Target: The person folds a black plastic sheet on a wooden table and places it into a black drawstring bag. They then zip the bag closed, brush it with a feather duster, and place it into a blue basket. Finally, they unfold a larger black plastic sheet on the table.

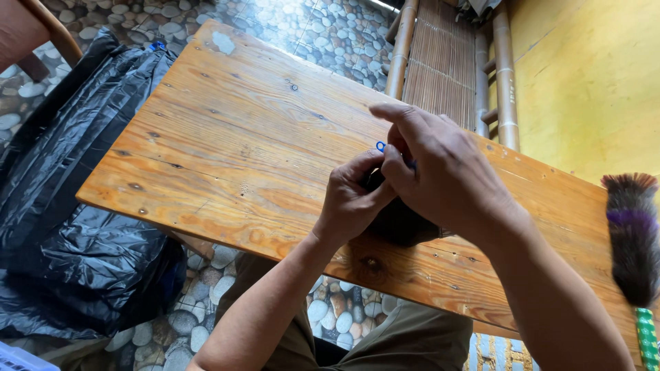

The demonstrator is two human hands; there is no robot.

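I see both hands meet over the middle of the wooden table (234,144). My left hand (350,203) has its grip clamped on a dark object (402,223) resting on the table. My right hand (440,172) pinches a small blue ring (380,145) just above it. A feather duster (631,233) lies at the right edge; black plastic bags (75,227) sit on the floor.

Two hands are at work: one left hand (352,199) and one right hand (440,172). Between them sit one dark object (402,223) and one small blue ring (380,145). There is one wooden bench (227,137), one feather duster (632,233) at its right end, one heap of black plastic bags (75,206), and two bamboo poles (505,75) by the wall.
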